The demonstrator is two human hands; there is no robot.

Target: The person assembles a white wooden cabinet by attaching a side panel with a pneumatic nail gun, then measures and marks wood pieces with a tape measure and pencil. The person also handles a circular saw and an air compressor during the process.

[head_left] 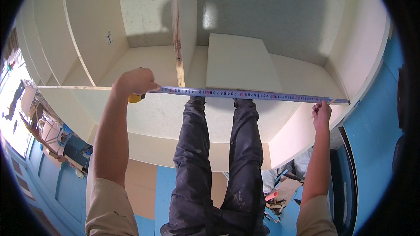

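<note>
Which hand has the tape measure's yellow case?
The left hand: the yellow case shows below it. The right hand is by the blade, nearer its other end.

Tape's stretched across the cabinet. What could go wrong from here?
1. The blade ends at the right side panel; whether it is hooked there isn't clear. If it slips, it might snap back toward the left hand on the yellow case.
2. Its long span could sag or twist, skewing a reading.
3. The legs stand close to the blade; a shift of stance might knock it.
</note>
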